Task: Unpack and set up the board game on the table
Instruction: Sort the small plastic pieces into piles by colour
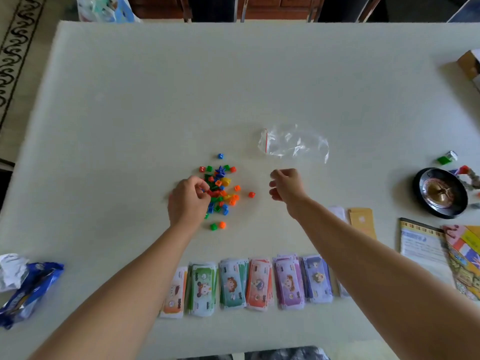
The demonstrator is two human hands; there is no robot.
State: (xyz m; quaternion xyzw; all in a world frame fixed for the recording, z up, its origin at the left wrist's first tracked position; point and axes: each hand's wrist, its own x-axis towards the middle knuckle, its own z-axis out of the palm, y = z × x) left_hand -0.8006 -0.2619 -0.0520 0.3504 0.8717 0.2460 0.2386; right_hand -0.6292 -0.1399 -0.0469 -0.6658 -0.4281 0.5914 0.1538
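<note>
Game pieces (222,189) under curled left hand (188,201)

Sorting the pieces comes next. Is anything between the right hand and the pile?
Nothing blocks it. Only bare table and one stray orange piece lie between the right hand and the pile. The left hand pinches at the pile.

Glossy plastic pieces (220,189), crinkled clear bag (293,144), matt table (130,100)
</note>
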